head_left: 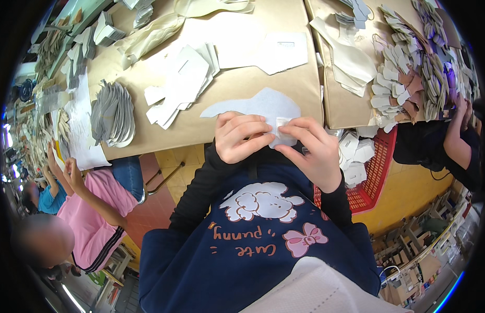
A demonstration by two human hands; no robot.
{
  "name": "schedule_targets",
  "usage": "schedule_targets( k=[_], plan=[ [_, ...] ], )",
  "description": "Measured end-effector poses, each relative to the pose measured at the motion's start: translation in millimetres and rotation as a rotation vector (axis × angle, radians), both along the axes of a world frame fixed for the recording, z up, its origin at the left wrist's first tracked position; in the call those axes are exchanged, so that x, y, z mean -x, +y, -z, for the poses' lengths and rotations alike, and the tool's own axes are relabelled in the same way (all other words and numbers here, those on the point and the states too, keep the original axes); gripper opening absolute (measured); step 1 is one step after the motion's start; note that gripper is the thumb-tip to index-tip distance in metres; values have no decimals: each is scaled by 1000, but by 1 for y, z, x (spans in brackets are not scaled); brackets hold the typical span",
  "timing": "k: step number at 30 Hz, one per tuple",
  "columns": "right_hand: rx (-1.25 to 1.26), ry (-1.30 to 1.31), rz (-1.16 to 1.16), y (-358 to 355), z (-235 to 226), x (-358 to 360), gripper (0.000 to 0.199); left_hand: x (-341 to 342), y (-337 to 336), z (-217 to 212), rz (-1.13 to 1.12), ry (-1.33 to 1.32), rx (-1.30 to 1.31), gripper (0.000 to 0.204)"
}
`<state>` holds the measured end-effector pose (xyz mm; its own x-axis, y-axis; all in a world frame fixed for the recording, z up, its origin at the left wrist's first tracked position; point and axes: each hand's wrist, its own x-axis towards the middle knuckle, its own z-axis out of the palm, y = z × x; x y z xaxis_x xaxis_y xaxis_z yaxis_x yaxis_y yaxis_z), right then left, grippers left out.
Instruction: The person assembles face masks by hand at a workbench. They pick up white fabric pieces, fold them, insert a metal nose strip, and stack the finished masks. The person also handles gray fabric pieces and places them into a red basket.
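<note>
A pale grey-white cut piece of sheet material [271, 101], with a long narrow arm to the left and a broad right end, lies at the table's near edge. My left hand [241, 138] is closed on its near edge, fingers bent and thumb side toward the middle. From the right, my right hand [316, 151] pinches the same edge between thumb and fingers. A small white patch [286, 136] shows under the right fingertips, flat against the piece. Whether it is a separate patch or a folded part, I cannot tell.
Loose white cut pieces [187, 73] lie beyond my hands, with a fanned grey stack [113, 115] to the left. More bundles [404, 68] cover the right table. A red basket [378, 167] of white pieces stands at my right. People work on both sides.
</note>
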<state>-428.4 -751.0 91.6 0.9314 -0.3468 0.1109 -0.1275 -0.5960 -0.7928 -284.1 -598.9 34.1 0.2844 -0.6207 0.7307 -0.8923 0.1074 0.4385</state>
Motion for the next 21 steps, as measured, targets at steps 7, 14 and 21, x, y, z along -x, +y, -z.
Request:
schedule_targets(
  k=[7,14,21],
  plan=[
    [115,-81,62,10,5,-6,32,17,-8,3,-140,72,17,33],
    [189,-164,80,12,17,-12,22,28,-16,4,-257,176,12,33],
    [-64,-131,97,4,17,-11,18,23,-15,-2,-220,157,-60,32]
  ],
)
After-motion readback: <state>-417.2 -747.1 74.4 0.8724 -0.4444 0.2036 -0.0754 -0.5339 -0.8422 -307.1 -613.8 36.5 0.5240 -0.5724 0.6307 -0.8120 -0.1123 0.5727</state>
